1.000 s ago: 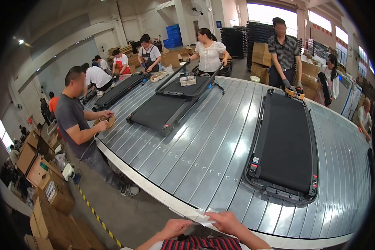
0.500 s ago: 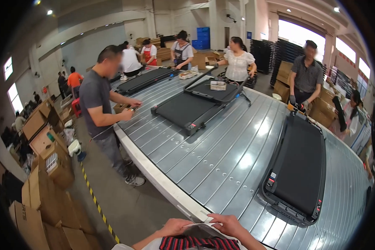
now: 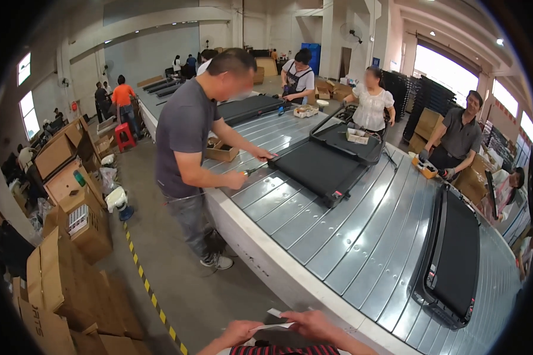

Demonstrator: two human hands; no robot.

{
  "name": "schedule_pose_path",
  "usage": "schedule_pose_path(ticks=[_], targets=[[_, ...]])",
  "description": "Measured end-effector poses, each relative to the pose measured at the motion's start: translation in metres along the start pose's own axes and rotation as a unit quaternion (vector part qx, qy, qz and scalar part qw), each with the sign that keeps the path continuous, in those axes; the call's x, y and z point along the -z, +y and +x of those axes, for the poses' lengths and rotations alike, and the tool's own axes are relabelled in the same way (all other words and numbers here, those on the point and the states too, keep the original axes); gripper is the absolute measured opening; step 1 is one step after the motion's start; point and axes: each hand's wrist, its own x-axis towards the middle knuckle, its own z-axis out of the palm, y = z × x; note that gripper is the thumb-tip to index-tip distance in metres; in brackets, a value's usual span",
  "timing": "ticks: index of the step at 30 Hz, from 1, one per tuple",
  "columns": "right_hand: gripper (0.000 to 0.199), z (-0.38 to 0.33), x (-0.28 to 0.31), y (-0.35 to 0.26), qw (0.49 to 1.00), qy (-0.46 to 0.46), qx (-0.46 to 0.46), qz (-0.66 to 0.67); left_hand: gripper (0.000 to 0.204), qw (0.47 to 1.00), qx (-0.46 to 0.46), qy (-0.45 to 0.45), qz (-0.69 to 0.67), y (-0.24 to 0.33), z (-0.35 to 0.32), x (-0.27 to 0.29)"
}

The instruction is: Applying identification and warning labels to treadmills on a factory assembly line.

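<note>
Pinching a thin white sheet (image 3: 272, 326), both hands (image 3: 241, 332) clamped on its opposite ends, sheet between them, beside a metal-topped table (image 3: 314, 236)

Dark capitals (image 3: 42, 324) on lower-left brown carton (image 3: 52, 340); red-white label (image 3: 338, 193) on black treadmill (image 3: 317, 168) too small to read.

Is slatted metal table (image 3: 314, 236); carries right-hand black treadmill (image 3: 456, 254), middle treadmill (image 3: 317, 168), far treadmill (image 3: 251, 109), open cardboard box (image 3: 222, 154), white tray (image 3: 306, 112).

- Left hand (image 3: 241, 332) and right hand (image 3: 314, 323) pinch a white sheet (image 3: 272, 326) (low in the view).
- A co-worker (image 3: 186, 127) leans over a black treadmill (image 3: 315, 168).
- A second treadmill (image 3: 457, 254) lies on the metal table (image 3: 349, 251).
</note>
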Motion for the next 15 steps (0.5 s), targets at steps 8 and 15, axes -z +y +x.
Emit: schedule_pose_path(ticks=[8, 15], targets=[[0.049, 0.071, -0.017, -0.051, 1.000, 0.002, -0.021, -0.008, 0.032, 0.998, -0.050, 0.037, 0.020, -0.042, -0.003, 0.076], [0.047, 0.113, -0.021, -0.064, 0.998, -0.041, -0.007, -0.052, 0.026, 0.996, -0.026, 0.014, -0.084, -0.069, -0.016, 0.078]])
